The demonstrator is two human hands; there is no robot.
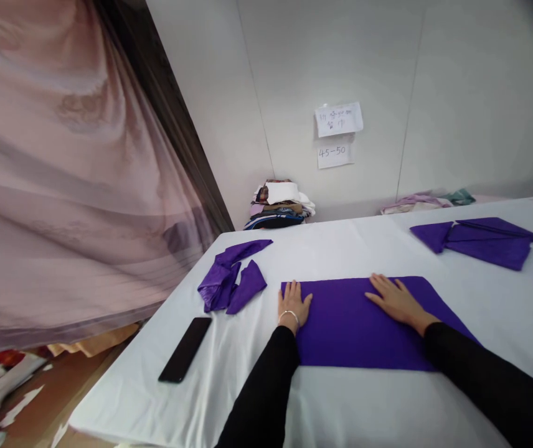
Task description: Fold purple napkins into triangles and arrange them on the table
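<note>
Worktop [341, 249]: white-covered, before a pale wall [341, 50] bearing two paper notes [339, 121].
Purple cloth [355, 330]: lies flat on the worktop in front of us, beneath both our hands.
Left hand [293, 303]: we rest it palm down, fingers extended, at the cloth's far left corner.
Right hand [398, 303]: we lay it flat, fingers extended, by the far edge.
To our left: crumpled purple piece [220, 286]; black phone [185, 350] nearer us.
To our right: folded purple piece [490, 246], apart from the cloth.
</note>
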